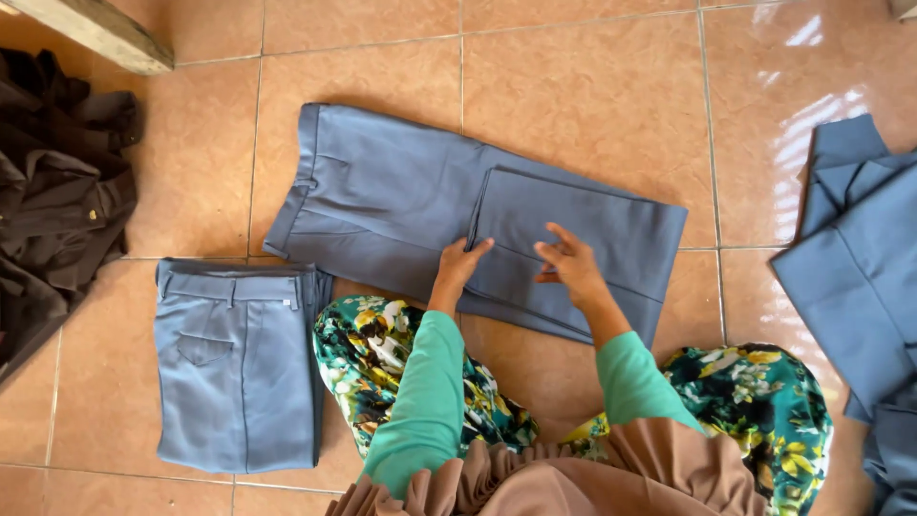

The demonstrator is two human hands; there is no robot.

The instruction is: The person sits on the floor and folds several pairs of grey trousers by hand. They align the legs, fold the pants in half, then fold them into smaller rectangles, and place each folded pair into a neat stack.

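I am watching both hands working on the smooth grey-blue trousers [401, 205], which are lying half folded on the glossy tiled floor [592, 86]. My left hand [460, 268] is gripping the folded edge; my right hand [571, 268] is resting open on top. Left of them, folded trousers [237, 368] are lying flat.

Blue cloth pile [860, 277] at right: cut by frame edge, extent unknown. Dark garments [57, 191] at left: also cut off, kind unclear. Wooden beam [95, 33] top left: only corner in view. My left grip [460, 263]: fingertips tucked under folded trouser leg [573, 248], hidden. Trousers' lower hem out of sight behind my forearms.
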